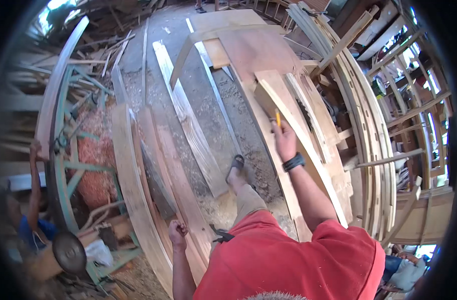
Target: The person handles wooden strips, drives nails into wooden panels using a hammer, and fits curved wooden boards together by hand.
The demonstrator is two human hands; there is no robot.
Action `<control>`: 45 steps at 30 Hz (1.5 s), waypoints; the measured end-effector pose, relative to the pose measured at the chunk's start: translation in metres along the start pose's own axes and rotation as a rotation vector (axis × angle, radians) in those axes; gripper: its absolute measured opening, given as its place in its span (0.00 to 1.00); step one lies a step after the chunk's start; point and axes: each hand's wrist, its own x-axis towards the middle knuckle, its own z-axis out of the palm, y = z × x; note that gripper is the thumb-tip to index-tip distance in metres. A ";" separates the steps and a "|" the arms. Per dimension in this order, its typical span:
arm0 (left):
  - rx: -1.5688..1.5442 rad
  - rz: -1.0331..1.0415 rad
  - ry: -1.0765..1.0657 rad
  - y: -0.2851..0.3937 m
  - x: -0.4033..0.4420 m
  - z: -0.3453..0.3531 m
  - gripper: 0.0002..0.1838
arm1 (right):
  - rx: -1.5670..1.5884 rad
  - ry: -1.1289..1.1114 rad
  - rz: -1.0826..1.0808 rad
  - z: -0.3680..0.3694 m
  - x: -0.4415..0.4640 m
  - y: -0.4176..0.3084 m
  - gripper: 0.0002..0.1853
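My right hand (285,139), with a dark band on its wrist, is closed on a yellow pencil (278,118). It is over a workbench (238,55), close to the edge of a long curved board (308,149). The pencil points away from me; whether its tip touches wood is unclear. My left hand (177,231) is curled into a fist, low at my left side, beside a long reddish plank (181,170). Nothing shows in its fingers.
Long planks (128,165) lie at the left, and a pale board (188,120) lies on the floor ahead. A green-framed machine (73,165) stands left, where a co-worker's arm (34,190) holds a board. Stacked boards (356,100) run along the right.
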 end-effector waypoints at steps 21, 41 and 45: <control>0.818 0.306 -0.697 0.105 0.418 0.741 0.17 | -0.130 0.273 0.200 -0.151 0.241 0.104 0.10; 1.190 1.028 -1.079 0.061 0.676 1.016 0.05 | -0.999 0.662 -0.186 -0.140 0.910 0.103 0.29; 1.246 0.932 -1.107 0.067 0.677 1.020 0.05 | -1.246 0.594 -0.144 -0.175 1.001 0.117 0.33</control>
